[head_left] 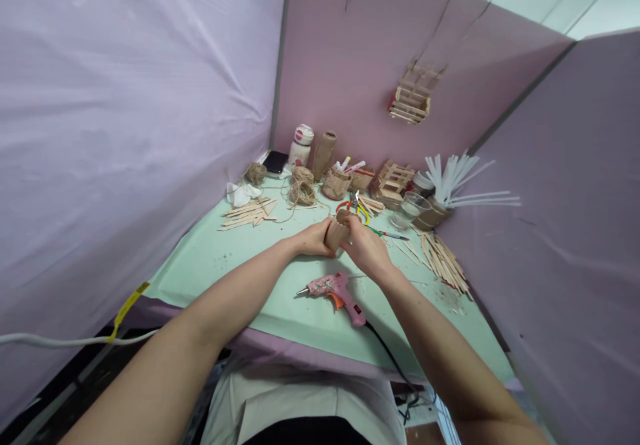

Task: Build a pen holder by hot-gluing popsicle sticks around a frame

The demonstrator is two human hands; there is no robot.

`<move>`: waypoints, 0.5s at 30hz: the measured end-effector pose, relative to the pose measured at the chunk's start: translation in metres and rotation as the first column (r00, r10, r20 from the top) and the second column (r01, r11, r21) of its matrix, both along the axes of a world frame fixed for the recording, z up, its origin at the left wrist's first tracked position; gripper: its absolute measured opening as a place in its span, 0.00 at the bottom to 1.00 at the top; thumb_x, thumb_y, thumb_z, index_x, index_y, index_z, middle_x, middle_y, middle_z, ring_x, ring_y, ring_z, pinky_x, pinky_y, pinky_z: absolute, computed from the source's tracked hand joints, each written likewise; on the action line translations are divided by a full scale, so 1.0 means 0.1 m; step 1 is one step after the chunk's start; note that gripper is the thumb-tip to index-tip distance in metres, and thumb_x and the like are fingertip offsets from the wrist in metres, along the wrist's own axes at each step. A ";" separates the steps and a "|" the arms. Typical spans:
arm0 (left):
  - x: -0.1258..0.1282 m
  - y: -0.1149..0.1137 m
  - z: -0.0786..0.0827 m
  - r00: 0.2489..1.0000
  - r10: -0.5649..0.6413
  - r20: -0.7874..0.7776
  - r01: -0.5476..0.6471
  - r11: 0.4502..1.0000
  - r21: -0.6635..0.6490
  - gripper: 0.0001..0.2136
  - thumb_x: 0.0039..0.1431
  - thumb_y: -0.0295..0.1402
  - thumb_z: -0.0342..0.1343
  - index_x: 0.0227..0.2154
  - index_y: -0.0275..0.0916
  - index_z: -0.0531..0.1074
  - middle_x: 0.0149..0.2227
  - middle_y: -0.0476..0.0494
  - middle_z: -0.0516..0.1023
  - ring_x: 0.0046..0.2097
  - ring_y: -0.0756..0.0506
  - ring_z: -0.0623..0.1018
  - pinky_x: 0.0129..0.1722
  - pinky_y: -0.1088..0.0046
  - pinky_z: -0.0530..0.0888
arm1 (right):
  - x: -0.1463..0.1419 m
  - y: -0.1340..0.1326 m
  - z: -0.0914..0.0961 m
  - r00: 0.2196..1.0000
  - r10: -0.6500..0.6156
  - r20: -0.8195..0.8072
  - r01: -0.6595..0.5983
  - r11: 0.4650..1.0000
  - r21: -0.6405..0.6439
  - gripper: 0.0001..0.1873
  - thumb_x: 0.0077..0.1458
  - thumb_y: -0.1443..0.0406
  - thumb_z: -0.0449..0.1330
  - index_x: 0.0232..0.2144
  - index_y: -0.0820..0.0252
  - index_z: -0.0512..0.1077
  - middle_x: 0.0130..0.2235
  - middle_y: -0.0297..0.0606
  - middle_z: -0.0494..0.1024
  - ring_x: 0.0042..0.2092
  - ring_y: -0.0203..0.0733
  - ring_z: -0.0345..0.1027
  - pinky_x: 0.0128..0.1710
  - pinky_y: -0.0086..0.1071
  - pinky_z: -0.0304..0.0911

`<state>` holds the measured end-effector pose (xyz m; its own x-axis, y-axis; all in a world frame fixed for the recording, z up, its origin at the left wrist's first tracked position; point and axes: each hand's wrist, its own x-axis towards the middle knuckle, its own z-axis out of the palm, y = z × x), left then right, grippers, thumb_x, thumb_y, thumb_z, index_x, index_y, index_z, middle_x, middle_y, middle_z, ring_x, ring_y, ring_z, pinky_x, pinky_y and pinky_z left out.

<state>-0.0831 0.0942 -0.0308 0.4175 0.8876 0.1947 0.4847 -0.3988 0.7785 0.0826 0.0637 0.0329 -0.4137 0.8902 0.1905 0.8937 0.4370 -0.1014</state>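
Note:
Between my hands is a small brown cup (337, 234) with an uneven rim, apparently made of upright wooden sticks. My left hand (316, 238) is closed around its left side. My right hand (364, 245) grips the right side, fingers at the rim; whether they pinch a separate piece there is too small to tell. Just in front of the hands a pink glue gun (339, 293) lies on its side, nozzle to the left. Right behind the cup are pliers (367, 214) with red and yellow handles, and a green-handled tool (380, 232) lies to the right.
Wooden sticks lie at left (250, 213) and in a pile at right (445, 262). Along the back stand twine (302, 186), a white bottle (301, 146), a pen cup (336, 184), a clear plastic cup (410, 210) and glue sticks (455, 177). A black cord (393, 358) trails off the front edge.

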 end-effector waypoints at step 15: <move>0.00 0.00 -0.01 0.999 -0.014 0.029 0.015 1.000 -0.015 0.34 0.34 0.34 0.66 0.49 0.38 0.61 0.46 0.43 0.74 0.46 0.38 0.73 0.39 0.68 0.71 | -0.01 0.00 0.00 0.993 -0.111 -0.038 0.110 0.993 -0.028 0.24 0.52 0.67 0.57 0.52 0.53 0.60 0.40 0.38 0.79 0.41 0.49 0.73 0.31 0.33 0.58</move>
<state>-0.0833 0.0945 -0.0314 0.4245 0.8845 0.1933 0.4559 -0.3933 0.7984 0.0811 0.0640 0.0334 -0.3047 0.9351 0.1810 0.9316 0.3322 -0.1477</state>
